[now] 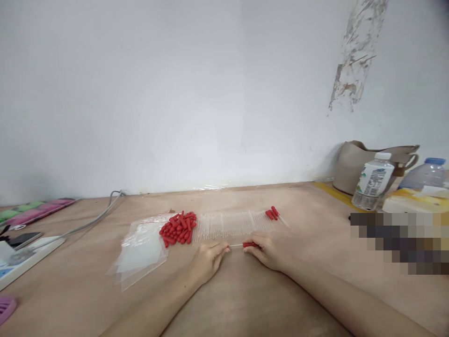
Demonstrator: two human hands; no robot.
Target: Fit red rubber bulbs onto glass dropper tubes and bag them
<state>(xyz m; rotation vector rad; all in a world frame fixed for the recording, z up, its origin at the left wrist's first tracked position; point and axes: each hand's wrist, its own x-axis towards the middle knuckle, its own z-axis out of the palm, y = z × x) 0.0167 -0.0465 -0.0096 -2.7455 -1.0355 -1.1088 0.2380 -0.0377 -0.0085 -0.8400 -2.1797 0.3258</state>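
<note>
My left hand [212, 255] pinches one end of a thin clear tube [235, 245], like a dropper pipette. On the tube's other end sits a red rubber bulb [249, 244], and my right hand [264, 252] is closed round it. Just beyond my hands lies a row of many similar clear tubes [228, 224]. A heap of red rubber bulbs [178, 228] is at the row's left end, beyond my left hand. At the right end, a few tubes fitted with red bulbs [272, 213] lie together.
Clear plastic bags [140, 252] lie left of the heap. A grey cable [87, 226] runs to a white power strip [31, 257] at far left. At the right stand a bottle [373, 182] and a beige pitcher [351, 166]. A wall [210, 93] closes off the back.
</note>
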